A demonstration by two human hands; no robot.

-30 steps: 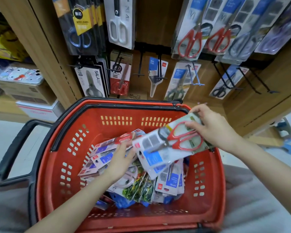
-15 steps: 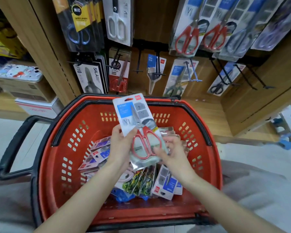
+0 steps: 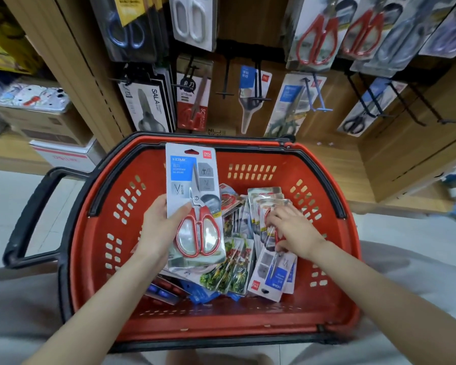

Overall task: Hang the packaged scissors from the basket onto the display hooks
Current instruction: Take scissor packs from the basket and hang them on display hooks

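Over the basket [image 3: 327,177], the left hand [image 3: 157,233] grips one pack [image 3: 191,185] upright; at 3 o'clock the right hand [image 3: 294,227] pinches a second pack [image 3: 274,272] in the pile. Hooks [image 3: 224,83] at 12 o'clock; most hanging remains.

Left hand [image 3: 158,230] fingers are hidden behind the held scissors pack [image 3: 192,185], only the thumb shows, and the pack's fine print is too small to read. Right hand [image 3: 295,230] fingertips are sunk among the loose packs [image 3: 237,267] in the basket [image 3: 248,320]; can't tell if it pinches one, and lower packs are buried under the top ones. Top-row hanging packs [image 3: 192,19] are cut off by the upper edge, and boxes [image 3: 34,96] on the left shelf are blurred.
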